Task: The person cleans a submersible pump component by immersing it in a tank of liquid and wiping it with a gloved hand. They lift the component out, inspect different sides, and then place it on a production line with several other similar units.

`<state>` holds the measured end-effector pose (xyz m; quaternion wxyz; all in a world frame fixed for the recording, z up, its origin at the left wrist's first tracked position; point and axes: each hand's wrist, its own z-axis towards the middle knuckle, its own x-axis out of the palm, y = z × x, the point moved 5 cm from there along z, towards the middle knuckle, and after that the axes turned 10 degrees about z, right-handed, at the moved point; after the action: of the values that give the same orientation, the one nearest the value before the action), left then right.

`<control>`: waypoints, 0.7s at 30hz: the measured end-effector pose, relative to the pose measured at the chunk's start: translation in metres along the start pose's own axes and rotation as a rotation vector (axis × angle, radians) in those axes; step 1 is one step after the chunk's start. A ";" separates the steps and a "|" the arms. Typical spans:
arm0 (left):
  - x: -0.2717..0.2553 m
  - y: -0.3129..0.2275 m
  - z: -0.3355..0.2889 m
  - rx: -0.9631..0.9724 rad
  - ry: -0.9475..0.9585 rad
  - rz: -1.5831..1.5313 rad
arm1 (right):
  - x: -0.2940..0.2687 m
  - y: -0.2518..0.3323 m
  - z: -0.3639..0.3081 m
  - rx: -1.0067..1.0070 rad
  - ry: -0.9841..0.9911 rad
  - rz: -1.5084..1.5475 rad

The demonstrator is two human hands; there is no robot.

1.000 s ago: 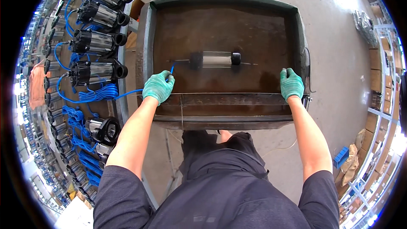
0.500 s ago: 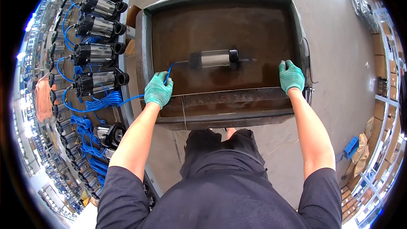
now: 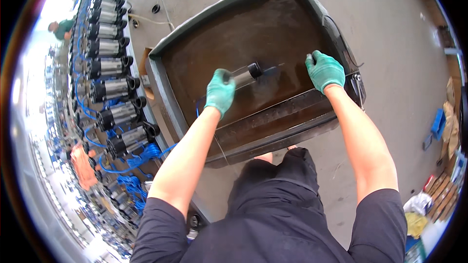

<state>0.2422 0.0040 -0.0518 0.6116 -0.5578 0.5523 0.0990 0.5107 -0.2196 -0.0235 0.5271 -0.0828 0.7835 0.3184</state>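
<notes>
A pump with a silver cylindrical body and black ends lies in the brown water of a dark rectangular tank. My left hand, in a green glove, is over the pump's left end and covers it; its fingers are smeared by motion. Beside that wrist, a short piece of blue cable shows against the water. My right hand, gloved in green too, is above the tank near its right wall. Its fingers are curled closed, and whatever they may hold is hidden from view.
Along the left runs a long row of similar pumps with coiled blue cables. An orange cloth lies beyond them, and another person is at the far left. A blue bin stands on the floor at right.
My left hand has left the blue cable and moved right to the pump. The view has turned, so the tank appears tilted. My right hand stays by the tank's right side.
</notes>
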 end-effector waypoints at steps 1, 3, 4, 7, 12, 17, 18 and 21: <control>0.013 -0.006 0.010 -0.040 0.039 0.052 | 0.000 -0.001 0.000 0.026 -0.006 0.019; 0.038 -0.005 0.032 -0.178 0.191 0.070 | -0.001 0.001 0.001 -0.010 -0.015 0.029; 0.044 -0.011 0.037 -0.161 0.204 0.089 | -0.003 0.002 0.000 -0.028 -0.037 0.047; 0.056 -0.050 0.038 -0.408 0.380 0.000 | -0.002 -0.008 0.000 -0.024 -0.055 0.086; 0.080 -0.041 0.041 -0.613 0.414 -0.426 | 0.001 -0.010 0.002 -0.019 -0.031 0.128; 0.096 -0.011 0.045 -0.667 0.429 -0.654 | -0.002 -0.011 -0.001 -0.019 -0.081 0.140; 0.095 -0.015 0.038 -0.665 0.369 -0.628 | -0.002 -0.011 0.000 -0.016 -0.069 0.137; 0.085 -0.008 0.030 -0.604 0.262 -0.486 | 0.001 -0.013 0.001 -0.022 -0.060 0.139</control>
<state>0.2965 -0.0173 -0.1211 0.3506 -0.8344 0.4236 0.0374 0.5170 -0.2294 -0.0297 0.5259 -0.0242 0.7677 0.3652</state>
